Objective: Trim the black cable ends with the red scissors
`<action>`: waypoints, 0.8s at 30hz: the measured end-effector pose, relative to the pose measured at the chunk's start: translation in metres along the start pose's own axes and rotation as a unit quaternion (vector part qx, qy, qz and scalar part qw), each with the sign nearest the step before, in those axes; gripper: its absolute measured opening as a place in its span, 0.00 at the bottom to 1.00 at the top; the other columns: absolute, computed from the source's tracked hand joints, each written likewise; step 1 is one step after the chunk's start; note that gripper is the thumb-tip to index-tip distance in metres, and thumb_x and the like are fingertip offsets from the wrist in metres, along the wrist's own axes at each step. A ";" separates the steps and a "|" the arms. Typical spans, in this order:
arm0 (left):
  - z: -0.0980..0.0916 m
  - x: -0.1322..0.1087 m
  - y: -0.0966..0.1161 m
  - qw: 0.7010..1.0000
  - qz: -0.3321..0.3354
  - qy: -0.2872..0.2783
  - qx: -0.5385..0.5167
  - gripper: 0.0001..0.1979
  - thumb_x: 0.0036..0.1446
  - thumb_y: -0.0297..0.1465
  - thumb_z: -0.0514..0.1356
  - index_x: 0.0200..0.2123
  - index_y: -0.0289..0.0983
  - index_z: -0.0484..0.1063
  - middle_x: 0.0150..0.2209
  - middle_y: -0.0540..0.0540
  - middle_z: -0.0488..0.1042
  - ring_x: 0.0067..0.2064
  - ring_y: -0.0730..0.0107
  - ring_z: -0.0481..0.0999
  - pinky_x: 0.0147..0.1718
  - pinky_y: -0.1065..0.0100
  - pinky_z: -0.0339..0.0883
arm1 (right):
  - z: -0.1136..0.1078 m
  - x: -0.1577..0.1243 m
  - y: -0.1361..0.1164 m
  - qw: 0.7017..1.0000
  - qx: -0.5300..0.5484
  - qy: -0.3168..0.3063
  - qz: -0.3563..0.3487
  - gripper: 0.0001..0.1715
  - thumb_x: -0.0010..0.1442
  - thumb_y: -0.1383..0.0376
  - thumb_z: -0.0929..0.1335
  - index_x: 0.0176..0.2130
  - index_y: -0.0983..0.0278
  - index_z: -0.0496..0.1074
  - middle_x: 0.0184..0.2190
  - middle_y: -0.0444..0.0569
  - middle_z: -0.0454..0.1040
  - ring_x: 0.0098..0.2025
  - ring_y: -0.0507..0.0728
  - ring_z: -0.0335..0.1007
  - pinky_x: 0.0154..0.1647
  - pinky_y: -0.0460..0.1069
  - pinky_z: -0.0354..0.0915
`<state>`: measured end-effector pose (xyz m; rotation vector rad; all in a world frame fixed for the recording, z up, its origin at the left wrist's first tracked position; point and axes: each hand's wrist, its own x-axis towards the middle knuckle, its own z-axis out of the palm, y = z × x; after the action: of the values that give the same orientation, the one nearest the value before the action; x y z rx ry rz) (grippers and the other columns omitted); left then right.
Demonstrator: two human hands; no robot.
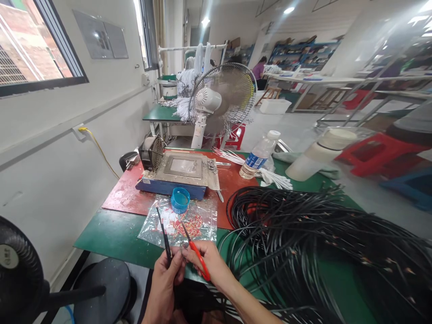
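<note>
My left hand (167, 274) is closed on a black cable (164, 236), whose thin end sticks up over the plastic bag. In my right hand (207, 261) is a red-handled pointed tool (198, 256) with a slim dark tip; its exact kind is unclear. The fingertips of both hands meet at the table's front edge, and what lies between them is too small to make out. Just beyond, a clear plastic bag (143, 231) carries many small red and yellow bits (191, 225) and white pieces. A blue round cup (180, 201) stands at its far side.
A blue-sided heating plate (172, 186) with a small fan (151, 153) stands behind the cup. Bundled black cables (270, 211) cover the right. Farther back are a water bottle (258, 157), white wires (276, 179) and a large fan (222, 99). Another fan (20, 270) is at left.
</note>
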<state>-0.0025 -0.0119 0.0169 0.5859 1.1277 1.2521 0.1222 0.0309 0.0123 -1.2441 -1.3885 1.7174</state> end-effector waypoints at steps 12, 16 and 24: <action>-0.003 0.001 -0.002 1.000 -0.004 -0.001 -0.009 0.13 0.50 0.39 0.63 0.27 0.34 0.69 0.17 0.57 0.58 0.19 0.81 0.49 0.18 0.74 0.42 | 0.001 0.000 -0.002 0.999 0.041 0.008 0.018 0.26 0.47 0.46 0.70 0.20 0.67 0.66 0.11 0.37 0.57 0.11 0.44 0.50 0.11 0.41 0.48; -0.004 0.002 -0.003 0.999 -0.007 0.010 -0.032 0.13 0.49 0.39 0.64 0.28 0.34 0.69 0.17 0.57 0.58 0.19 0.82 0.49 0.18 0.74 0.41 | 0.002 -0.002 0.001 1.000 0.007 0.017 0.018 0.25 0.48 0.48 0.70 0.20 0.67 0.66 0.11 0.37 0.57 0.12 0.44 0.49 0.12 0.41 0.47; -0.004 0.001 -0.002 0.999 -0.018 0.008 -0.042 0.15 0.47 0.38 0.66 0.31 0.33 0.72 0.18 0.56 0.61 0.18 0.83 0.50 0.17 0.74 0.40 | 0.003 -0.004 -0.002 0.992 0.117 -0.004 0.048 0.27 0.46 0.45 0.69 0.20 0.67 0.66 0.10 0.36 0.56 0.11 0.44 0.48 0.12 0.41 0.47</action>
<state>-0.0052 -0.0126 0.0137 0.4920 1.0881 1.2686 0.1206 0.0272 0.0157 -1.1899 -1.1088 1.8909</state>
